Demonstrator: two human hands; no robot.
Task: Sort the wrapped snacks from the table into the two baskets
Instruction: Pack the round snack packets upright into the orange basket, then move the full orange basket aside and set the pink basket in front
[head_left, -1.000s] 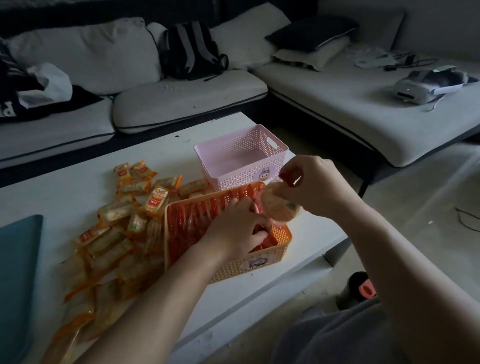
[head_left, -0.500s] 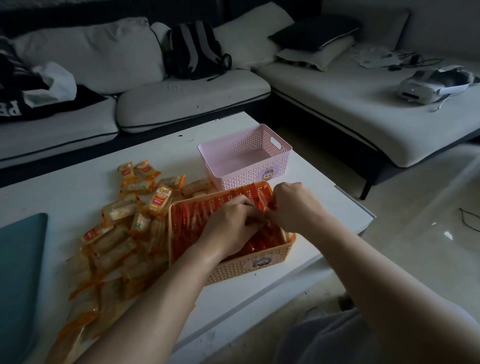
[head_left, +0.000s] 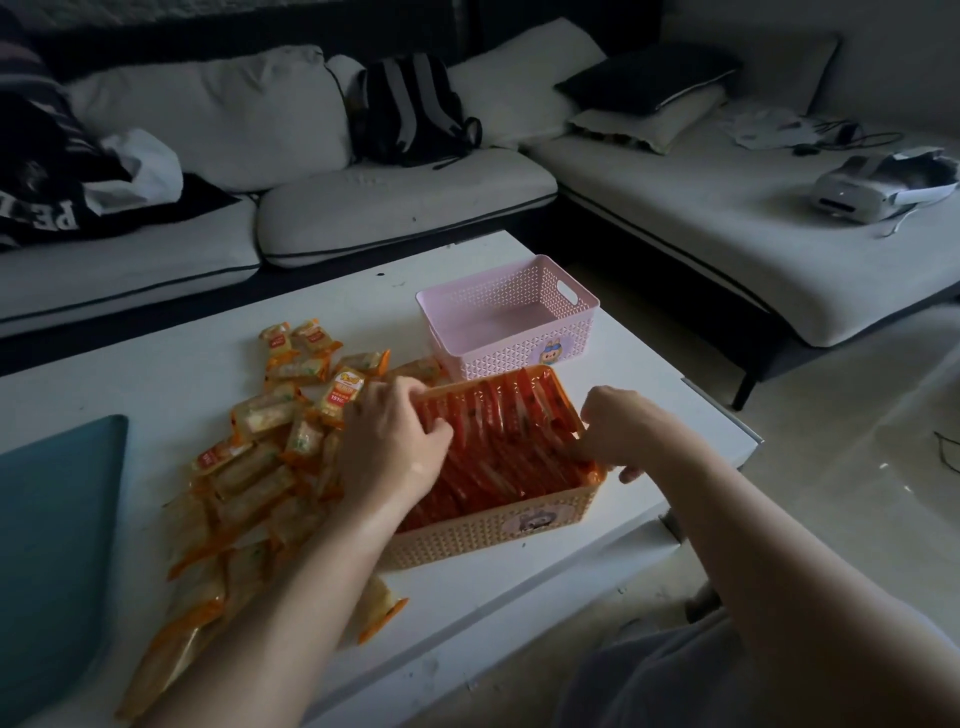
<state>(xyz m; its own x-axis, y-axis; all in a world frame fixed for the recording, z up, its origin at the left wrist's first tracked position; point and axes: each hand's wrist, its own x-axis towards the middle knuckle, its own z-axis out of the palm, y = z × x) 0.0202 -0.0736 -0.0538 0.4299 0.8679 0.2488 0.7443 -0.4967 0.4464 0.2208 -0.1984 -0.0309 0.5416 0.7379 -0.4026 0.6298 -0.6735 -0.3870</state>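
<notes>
An orange basket (head_left: 493, 530) stands near the front edge of the white table (head_left: 156, 374), packed with red wrapped snacks (head_left: 509, 441) set on edge. My left hand (head_left: 395, 447) lies over the basket's left rim, fingers curled at the far left corner and thumb inside. My right hand (head_left: 618, 436) curls over the right rim, thumb outside the wall. Just behind stands an empty pink basket (head_left: 519, 353). A loose pile of yellow-orange wrapped snacks (head_left: 260, 467) lies to the left of the orange basket, partly under my left forearm.
A teal flat object (head_left: 52, 545) lies on the table at the far left. A grey sofa (head_left: 415, 208) with a dark backpack (head_left: 410, 109) runs behind and to the right. The table's right corner (head_left: 748, 441) drops to the floor.
One second ago my right hand held a round snack above the orange basket. That snack is out of sight, and both hands have spread from the basket's middle to its left and right rims.
</notes>
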